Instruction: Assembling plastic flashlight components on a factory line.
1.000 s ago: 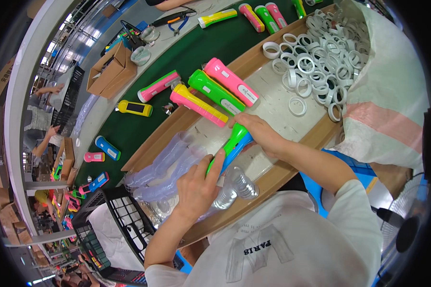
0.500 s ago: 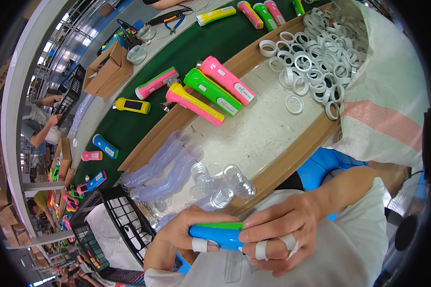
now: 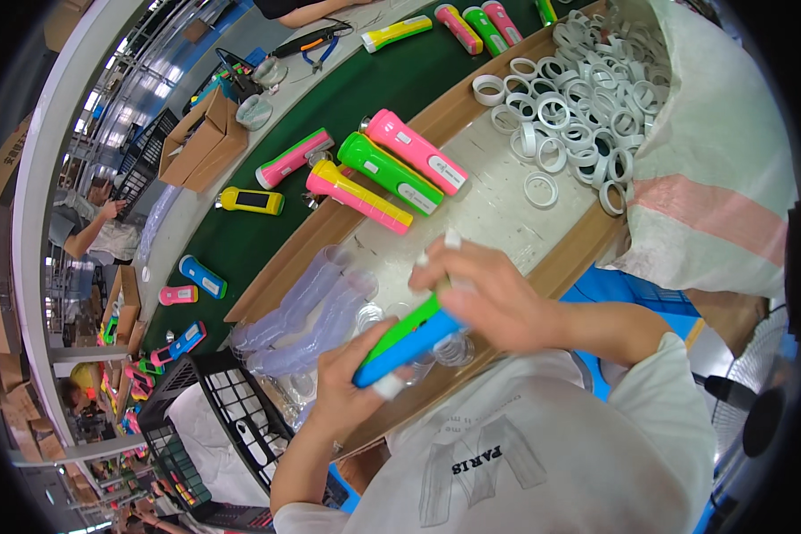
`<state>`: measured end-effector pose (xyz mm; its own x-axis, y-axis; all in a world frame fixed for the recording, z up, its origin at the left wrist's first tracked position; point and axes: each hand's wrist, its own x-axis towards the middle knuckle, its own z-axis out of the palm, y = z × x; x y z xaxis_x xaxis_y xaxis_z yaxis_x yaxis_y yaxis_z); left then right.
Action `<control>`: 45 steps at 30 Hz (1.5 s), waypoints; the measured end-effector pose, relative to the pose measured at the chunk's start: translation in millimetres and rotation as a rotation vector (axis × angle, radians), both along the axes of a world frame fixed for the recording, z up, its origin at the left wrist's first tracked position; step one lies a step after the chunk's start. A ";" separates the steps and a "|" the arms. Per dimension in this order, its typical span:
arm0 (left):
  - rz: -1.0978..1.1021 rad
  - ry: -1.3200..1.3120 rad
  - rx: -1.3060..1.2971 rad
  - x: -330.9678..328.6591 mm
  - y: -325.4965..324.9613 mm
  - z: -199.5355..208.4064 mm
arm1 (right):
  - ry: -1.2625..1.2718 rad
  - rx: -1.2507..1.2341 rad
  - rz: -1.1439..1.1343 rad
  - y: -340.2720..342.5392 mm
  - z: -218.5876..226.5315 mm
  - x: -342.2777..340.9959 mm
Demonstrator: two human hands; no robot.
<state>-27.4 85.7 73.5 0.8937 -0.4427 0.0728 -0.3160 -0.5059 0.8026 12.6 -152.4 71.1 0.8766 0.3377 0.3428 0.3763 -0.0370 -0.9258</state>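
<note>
My left hand (image 3: 347, 378) is wrapped round the lower end of a blue and green flashlight (image 3: 409, 343), which is tilted with its upper end to the right. At that upper end is my right hand (image 3: 485, 294), smeared by motion; whether its fingers grip the flashlight cannot be made out. White tape bands show on fingers of both hands. Beyond them, a pink flashlight (image 3: 418, 151), a green flashlight (image 3: 392, 173) and a yellow and pink flashlight (image 3: 360, 198) lie side by side across the tray's far rim.
The cardboard tray (image 3: 472, 222) holds white rings (image 3: 541, 190) at right and stacked clear discs (image 3: 307, 311) at left. A white sack (image 3: 712, 160) stands right of it, a black crate (image 3: 240, 418) at left. More flashlights lie on the green belt (image 3: 240, 236); people work farther off.
Both hands have moved up and away from my body with the flashlight, which is now tilted more steeply. My right hand has shifted to its upper end, its fingers raised.
</note>
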 end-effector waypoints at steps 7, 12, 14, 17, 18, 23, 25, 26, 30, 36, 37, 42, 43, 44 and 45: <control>-0.148 -0.641 0.649 14.3 -23.3 18.2 | 0.719 0.225 -0.064 -3.2 -45.9 20.6; -0.030 -0.281 0.303 -2.3 -5.9 -3.0 | 0.681 0.264 0.043 -11.8 -27.2 7.8; 0.013 0.102 0.017 -3.6 -13.1 11.0 | -0.079 -0.037 -0.041 -19.3 -33.1 -4.8; -0.111 -0.553 0.607 12.0 -47.0 -4.8 | 0.714 0.183 -0.191 -19.6 -78.4 19.5; -0.116 -0.560 0.608 21.3 -47.6 -10.4 | 0.942 0.273 -0.162 -20.7 -85.3 28.4; 0.015 -0.101 0.086 11.6 -28.6 -14.7 | 0.367 0.171 -0.008 -32.7 -46.9 12.0; -0.025 0.053 0.020 9.7 -32.8 -6.3 | 0.042 0.189 0.024 -29.8 -50.3 -0.3; -0.055 -0.033 0.077 9.8 -41.1 -8.3 | 0.287 0.193 -0.016 -33.0 -59.7 3.0; -0.158 -0.511 0.635 23.6 -60.8 -18.7 | 0.987 0.423 -0.138 -31.4 -84.9 21.7; -0.126 0.354 -0.119 12.7 -25.2 -1.1 | -0.368 -0.115 -0.025 -45.5 -33.3 -10.8; -0.270 0.394 -0.120 11.2 -21.3 1.8 | -0.418 0.009 0.119 -48.1 -24.8 -21.3; -0.218 -0.649 0.553 28.5 -58.0 3.0 | 1.220 0.567 -0.226 -32.6 -74.5 8.9; -0.233 -0.733 0.559 31.5 -53.9 -8.2 | 1.265 0.556 -0.194 -27.8 -71.7 5.5; -0.251 -0.816 0.566 33.7 -50.5 -15.7 | 1.264 0.552 -0.189 -28.1 -65.8 3.2; -0.213 -0.750 0.539 33.3 -44.1 -17.6 | 1.163 0.526 -0.116 -31.6 -55.9 0.1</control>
<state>5.8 41.6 55.9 0.5930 -0.7327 0.3339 -0.7831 -0.6213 0.0277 12.6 -184.0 15.3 0.7639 0.2970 -0.5729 -0.6408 0.4541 -0.6190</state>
